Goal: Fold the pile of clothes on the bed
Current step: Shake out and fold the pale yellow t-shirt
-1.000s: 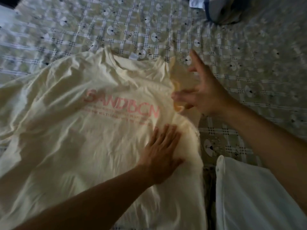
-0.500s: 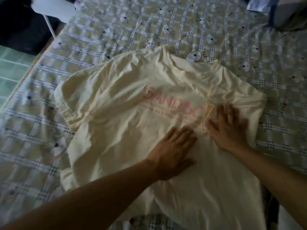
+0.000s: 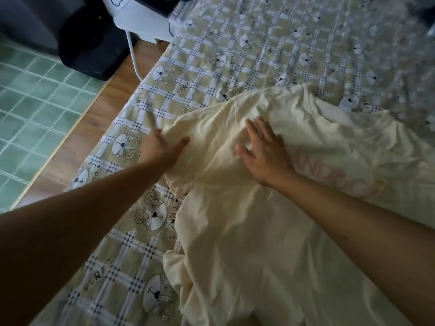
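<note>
While the right hand (image 3: 266, 154) is pressing flat, fingers spread, on the cream T-shirt (image 3: 259, 231) lying near the left edge of the bed (image 3: 235, 43), the left hand (image 3: 162, 149) is reaching its sleeve (image 3: 200, 123), though I cannot tell if it is gripping. The sleeve fold is seemingly starting, calling for a pinch and an inward sweep.

Right hand (image 3: 266, 156) presses the cream T-shirt (image 3: 247, 231); left hand (image 3: 160, 151) touches its edge.

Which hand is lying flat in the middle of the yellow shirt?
The right hand, flat on the shirt beside the pink letters. The left hand is out at the sleeve edge, by the bear-print sheet.
</note>
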Motion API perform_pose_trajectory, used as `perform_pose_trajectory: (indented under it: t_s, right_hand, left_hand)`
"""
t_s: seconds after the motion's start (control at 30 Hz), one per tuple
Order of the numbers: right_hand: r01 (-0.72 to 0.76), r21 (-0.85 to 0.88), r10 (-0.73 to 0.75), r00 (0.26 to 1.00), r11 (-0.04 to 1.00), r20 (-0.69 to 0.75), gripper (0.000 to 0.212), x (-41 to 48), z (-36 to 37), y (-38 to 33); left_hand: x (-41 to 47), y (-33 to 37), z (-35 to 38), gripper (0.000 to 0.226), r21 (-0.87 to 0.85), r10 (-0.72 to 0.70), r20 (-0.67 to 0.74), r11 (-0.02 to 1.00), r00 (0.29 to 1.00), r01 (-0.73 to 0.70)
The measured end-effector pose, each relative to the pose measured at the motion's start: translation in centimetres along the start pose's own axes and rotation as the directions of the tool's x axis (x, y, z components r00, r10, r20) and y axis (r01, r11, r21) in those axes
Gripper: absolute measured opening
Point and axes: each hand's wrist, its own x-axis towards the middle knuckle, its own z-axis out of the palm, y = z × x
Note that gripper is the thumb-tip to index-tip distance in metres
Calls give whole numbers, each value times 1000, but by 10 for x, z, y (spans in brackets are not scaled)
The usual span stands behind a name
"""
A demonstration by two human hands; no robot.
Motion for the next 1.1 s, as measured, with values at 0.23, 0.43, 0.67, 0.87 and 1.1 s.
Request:
perform_pose_trajectory:
  t_s: [0.23, 0.43, 0.67, 0.87, 1.1]
  right_hand:
    - [-39, -119, 55, 989, 992, 138, 88, 15, 18, -4]
    - [-54, -161, 76, 989, 985, 129, 88, 18, 30, -10]
    - [-56, -137, 55, 998, 989, -9, 78, 20, 35, -21]
    - [-51, -197, 90, 977, 979, 194, 83, 24, 44, -22]
    - [-121, 177, 121, 993, 977, 15, 79, -6, 12, -1]
  left_hand:
    - [38, 36, -41, 18, -112, 98, 38, 989, 994, -93]
    - [71, 49, -65, 39, -70, 150, -47, 986, 988, -153]
    - [51, 1, -51, 114, -292, -85, 229, 944, 970, 151]
    - [46, 23, -55, 116, -208, 70, 254, 978, 965, -16]
    - [-7, 127, -52, 108, -12, 504, 346, 846, 791, -533]
